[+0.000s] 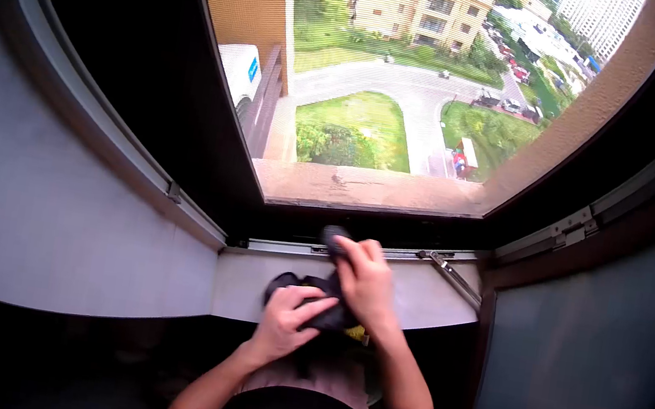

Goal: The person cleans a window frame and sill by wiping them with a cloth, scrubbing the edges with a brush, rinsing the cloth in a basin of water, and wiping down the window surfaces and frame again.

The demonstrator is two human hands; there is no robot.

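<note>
Close in front of my body, a soft-looking black item is between my two hands, too dark and blurred for its kind to show. My left hand is closed on its left side, with the fingers bent over it. Higher up and to the right, my right hand grips its upper part, where a dark rounded end sticks out past the fingers toward the window. A small yellow patch shows below the black item, by my right wrist; what it belongs to is hidden.
A pale window sill runs under the hands. Beyond it stands a dark-framed window looking down on paths and buildings. A metal stay arm crosses the sill at right, near a frosted pane. The left wall is white.
</note>
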